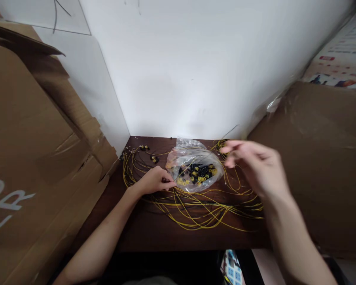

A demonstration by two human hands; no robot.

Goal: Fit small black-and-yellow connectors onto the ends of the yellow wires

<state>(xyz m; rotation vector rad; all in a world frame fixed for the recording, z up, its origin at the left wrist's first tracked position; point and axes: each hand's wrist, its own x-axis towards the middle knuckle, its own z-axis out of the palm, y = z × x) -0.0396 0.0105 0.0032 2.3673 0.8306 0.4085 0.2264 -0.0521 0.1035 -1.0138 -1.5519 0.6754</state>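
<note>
Two hands busy: my left hand (154,180) pinches wire (195,213) beside the bag (192,164) mid-table (148,233); my right hand (255,166) hovers, loosely curled, holding nothing I can see. Tangled loops could snag and spill the bag.

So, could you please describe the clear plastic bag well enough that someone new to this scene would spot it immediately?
Start at the dark wooden table wedged between cardboard boxes, below the white wall. The plastic bag lies near the table's back edge on a tangle of yellow wires, between the left hand and right hand. It alone is transparent and crinkled, holding small black and yellow pieces.
</note>
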